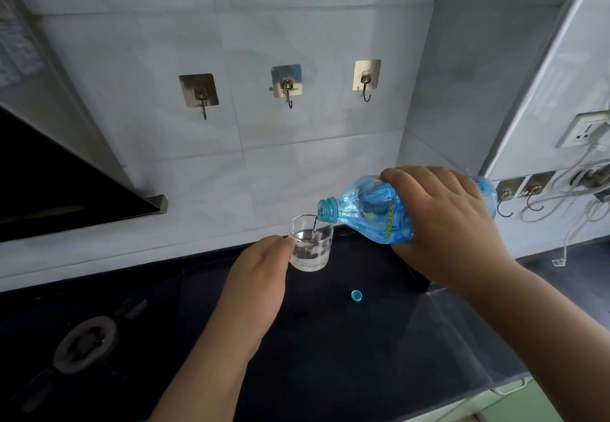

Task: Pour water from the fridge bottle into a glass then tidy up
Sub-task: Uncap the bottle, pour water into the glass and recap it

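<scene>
A small clear glass [312,246] stands on the dark countertop [346,339], roughly half full of water. My left hand [259,278] holds it from the left side, fingers curled against its wall. My right hand [442,223] grips a blue plastic bottle [373,213] from above, tilted down to the left with its open neck over the glass rim. A thin stream of water runs from the neck into the glass. The bottle's blue cap [356,295] lies loose on the counter, right of the glass.
A gas burner [84,342] sits at the lower left under a black range hood [66,184]. Three adhesive hooks [287,83] are on the tiled wall. A wall socket [584,128] with white cables [561,210] is at the right.
</scene>
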Motion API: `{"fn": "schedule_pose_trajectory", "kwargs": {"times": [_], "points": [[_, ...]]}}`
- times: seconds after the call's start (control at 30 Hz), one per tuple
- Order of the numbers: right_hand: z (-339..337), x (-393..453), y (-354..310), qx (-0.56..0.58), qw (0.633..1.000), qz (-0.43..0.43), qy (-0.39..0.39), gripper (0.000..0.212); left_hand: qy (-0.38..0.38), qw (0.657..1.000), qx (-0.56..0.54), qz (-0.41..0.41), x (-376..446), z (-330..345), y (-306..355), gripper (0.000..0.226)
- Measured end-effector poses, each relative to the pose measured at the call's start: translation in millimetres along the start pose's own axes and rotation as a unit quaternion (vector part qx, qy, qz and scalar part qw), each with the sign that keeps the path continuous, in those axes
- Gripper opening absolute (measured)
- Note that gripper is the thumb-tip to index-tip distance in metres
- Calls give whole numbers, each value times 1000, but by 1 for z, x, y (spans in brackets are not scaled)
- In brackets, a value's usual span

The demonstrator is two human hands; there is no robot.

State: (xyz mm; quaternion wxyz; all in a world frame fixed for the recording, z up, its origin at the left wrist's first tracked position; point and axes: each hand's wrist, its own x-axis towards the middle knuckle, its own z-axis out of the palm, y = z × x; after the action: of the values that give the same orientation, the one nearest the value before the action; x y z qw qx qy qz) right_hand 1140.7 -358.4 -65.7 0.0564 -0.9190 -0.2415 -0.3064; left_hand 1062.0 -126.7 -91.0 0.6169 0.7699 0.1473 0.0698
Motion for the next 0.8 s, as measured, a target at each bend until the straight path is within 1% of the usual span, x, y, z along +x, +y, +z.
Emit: {"fn": "schedule_pose_trajectory", "kwargs": {"times": [0.13,0.33,0.4,0.5,0.6,0.67,0.8], "points": [[11,0,4,68,996,52,-36,82,1,1000,-3,-1,10,6,-9,46],[48,-13,13,169,969,139,-115,81,-4,1000,4,-16,26,18,-30,44],[65,-20,18,183,959,161,-142,84,-3,1000,3,-20,30,25,-39,41],[97,-34,25,173,954,172,-172,93,-1,1000,-1,-28,36,36,-56,35],[129,-48,25,236,915,233,-230,96,-14,999,-7,-47,39,47,-75,32],[150,-57,22,259,894,261,-258,94,-21,998,4,-58,41,54,-91,32],[192,-79,14,282,858,286,-320,85,-19,994,35,-99,44,66,-126,33]]}}
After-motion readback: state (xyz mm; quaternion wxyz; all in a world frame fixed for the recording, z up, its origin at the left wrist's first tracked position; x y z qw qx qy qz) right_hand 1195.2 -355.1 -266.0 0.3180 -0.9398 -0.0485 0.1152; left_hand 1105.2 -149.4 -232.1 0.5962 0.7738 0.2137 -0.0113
